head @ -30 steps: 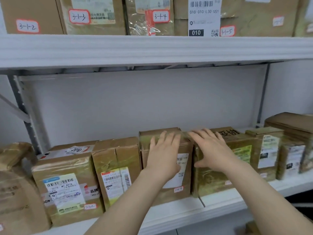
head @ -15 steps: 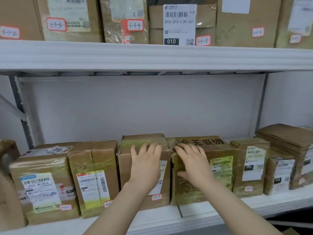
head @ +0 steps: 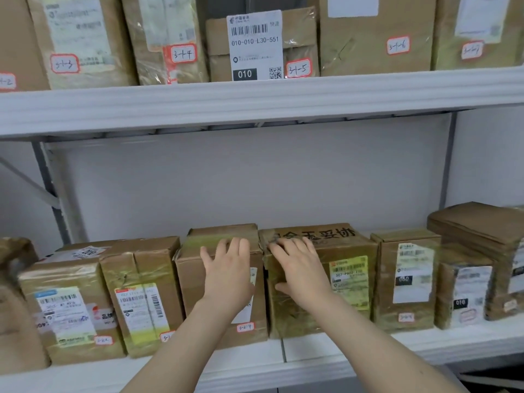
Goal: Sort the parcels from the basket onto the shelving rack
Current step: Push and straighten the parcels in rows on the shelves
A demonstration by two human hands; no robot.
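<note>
Head view: L hand (head: 226, 279) flat, fingers straight, pressing front of parcel 3-2-4 (head: 192, 279), 6 o'clock in frame on lower shelf (head: 340, 351). R hand (head: 303, 276) spread flat against neighbouring parcel (head: 351, 248), just beside at 3 o'clock.

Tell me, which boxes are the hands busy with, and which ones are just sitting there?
In the job: left hand, resting on the box tagged 3-2-4; right hand, resting on the box with black writing on top.
Just sitting: the taped box left of them, the parcel with the 010 label on the upper shelf, the flat stack at far right.
</note>
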